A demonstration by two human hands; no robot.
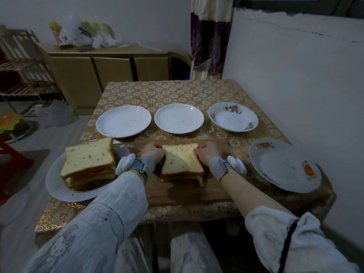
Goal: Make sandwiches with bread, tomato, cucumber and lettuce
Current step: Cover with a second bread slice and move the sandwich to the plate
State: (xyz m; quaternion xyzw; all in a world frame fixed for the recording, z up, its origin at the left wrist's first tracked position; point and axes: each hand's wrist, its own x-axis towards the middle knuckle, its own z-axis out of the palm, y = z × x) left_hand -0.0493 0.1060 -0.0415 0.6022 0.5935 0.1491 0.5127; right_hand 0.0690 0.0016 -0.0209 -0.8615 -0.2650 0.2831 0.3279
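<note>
A sandwich (182,163) lies on the wooden cutting board (187,191) in front of me, its top bread split down the middle into two halves, with lettuce showing at its lower right edge. My left hand (152,152) grips its left side and my right hand (208,152) grips its right side. To the left, a stack of finished sandwiches (88,162) sits on a white plate (57,186), with green lettuce peeking out between the slices.
Two plain white plates (123,121) (178,118) and a flowered bowl (233,117) line the far side of the table. A flowered plate (283,165) sits at the right. A white wall runs close along the right; a cabinet stands behind the table.
</note>
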